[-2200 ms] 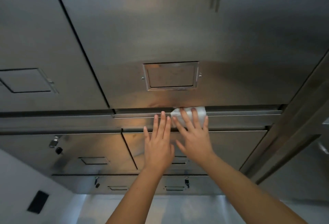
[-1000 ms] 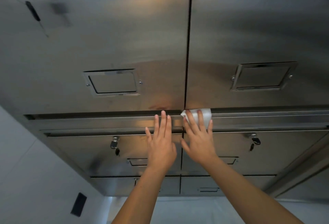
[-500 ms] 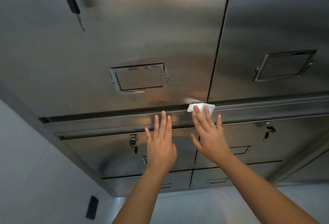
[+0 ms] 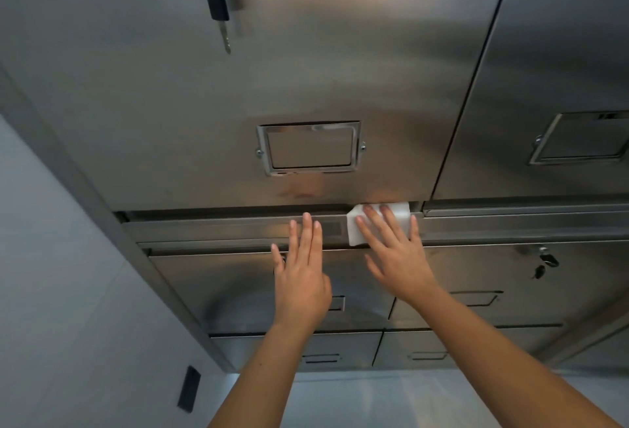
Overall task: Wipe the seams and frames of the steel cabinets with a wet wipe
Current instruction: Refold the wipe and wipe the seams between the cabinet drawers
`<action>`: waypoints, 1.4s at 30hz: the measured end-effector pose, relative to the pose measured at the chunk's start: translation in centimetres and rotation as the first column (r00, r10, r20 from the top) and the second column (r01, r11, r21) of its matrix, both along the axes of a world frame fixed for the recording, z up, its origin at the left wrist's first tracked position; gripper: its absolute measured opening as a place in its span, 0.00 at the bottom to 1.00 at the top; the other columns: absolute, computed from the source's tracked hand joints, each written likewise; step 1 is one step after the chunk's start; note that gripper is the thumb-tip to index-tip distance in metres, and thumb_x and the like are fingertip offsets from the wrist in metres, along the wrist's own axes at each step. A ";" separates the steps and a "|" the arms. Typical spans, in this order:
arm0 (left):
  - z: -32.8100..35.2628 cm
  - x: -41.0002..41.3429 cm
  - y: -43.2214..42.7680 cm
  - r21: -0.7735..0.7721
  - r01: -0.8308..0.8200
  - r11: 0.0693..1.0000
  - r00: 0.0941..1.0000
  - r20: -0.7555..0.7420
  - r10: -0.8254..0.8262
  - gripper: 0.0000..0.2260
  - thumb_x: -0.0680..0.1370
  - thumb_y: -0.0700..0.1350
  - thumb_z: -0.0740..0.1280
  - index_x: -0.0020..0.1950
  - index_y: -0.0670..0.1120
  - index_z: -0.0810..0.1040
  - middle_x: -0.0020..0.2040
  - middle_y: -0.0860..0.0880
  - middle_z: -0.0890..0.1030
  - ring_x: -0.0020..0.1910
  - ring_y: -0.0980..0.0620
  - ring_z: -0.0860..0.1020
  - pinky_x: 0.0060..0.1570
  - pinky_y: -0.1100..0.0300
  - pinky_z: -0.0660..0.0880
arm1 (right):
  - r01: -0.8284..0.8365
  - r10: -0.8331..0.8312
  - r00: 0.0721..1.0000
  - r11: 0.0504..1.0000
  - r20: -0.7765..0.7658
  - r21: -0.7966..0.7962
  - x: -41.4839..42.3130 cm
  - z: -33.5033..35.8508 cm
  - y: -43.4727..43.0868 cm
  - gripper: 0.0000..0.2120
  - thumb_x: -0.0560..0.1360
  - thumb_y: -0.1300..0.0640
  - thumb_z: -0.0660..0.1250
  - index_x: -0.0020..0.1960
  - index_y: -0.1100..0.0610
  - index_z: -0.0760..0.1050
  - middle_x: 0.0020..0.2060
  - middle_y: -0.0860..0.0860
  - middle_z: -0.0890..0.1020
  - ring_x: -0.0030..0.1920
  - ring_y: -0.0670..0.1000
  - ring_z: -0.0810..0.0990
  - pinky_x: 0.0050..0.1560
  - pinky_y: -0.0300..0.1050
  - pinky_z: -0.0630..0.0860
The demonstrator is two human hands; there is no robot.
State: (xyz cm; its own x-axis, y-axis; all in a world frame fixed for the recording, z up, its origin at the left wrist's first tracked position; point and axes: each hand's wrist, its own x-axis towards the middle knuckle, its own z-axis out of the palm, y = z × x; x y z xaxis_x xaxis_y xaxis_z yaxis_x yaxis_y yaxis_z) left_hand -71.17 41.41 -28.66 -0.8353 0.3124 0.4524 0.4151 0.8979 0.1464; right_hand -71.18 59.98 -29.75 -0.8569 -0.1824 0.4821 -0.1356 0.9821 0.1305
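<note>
Across the horizontal frame (image 4: pixel 221 227) between upper and lower cabinet doors, the white wipe (image 4: pixel 354 231) is lying flat. The right hand (image 4: pixel 398 259) is pressing it with straight, spread fingers (image 4: pixel 391 223). At its 9 o'clock, the left hand (image 4: pixel 301 281) is resting open-fingered on the frame, holding nothing. A key (image 4: pixel 218 9) is hanging at 11 o'clock.
</note>
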 end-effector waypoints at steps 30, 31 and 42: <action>-1.3 -1.8 -0.4 -0.009 -0.261 0.965 0.964 0.043 0.261 0.41 0.64 0.36 0.70 0.74 0.40 0.56 0.75 0.42 0.56 0.74 0.43 0.53 0.62 0.37 0.55 | -0.185 0.200 0.970 0.976 -0.140 0.114 -3.8 -2.0 -5.3 0.31 0.70 0.53 0.54 0.73 0.57 0.61 0.72 0.55 0.60 0.70 0.58 0.60 0.68 0.64 0.49; -1.2 -1.9 -0.9 -0.010 -0.267 0.964 0.962 0.053 0.268 0.44 0.61 0.34 0.73 0.74 0.40 0.56 0.75 0.41 0.58 0.73 0.41 0.57 0.61 0.37 0.55 | -0.188 0.210 0.964 0.972 -0.166 0.138 -3.7 -2.1 -4.4 0.31 0.69 0.53 0.54 0.72 0.58 0.62 0.72 0.55 0.60 0.70 0.58 0.61 0.68 0.64 0.50; -0.3 -4.2 -9.2 0.000 -0.193 0.981 0.981 0.031 0.193 0.44 0.61 0.35 0.72 0.74 0.41 0.56 0.75 0.43 0.58 0.75 0.47 0.49 0.59 0.34 0.52 | -0.096 0.099 0.988 0.995 -0.121 0.033 -5.5 -1.5 -15.6 0.38 0.66 0.49 0.69 0.72 0.58 0.61 0.71 0.56 0.61 0.70 0.62 0.61 0.63 0.70 0.61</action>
State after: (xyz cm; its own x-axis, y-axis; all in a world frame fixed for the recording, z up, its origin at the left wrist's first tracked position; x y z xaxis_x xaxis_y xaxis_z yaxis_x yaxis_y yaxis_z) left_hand -75.34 32.21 -28.92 -0.8931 0.1427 0.4266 0.2296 0.9601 0.1594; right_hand -76.64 44.34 -31.26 -0.7692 -0.2770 0.5758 -0.2122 0.9607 0.1787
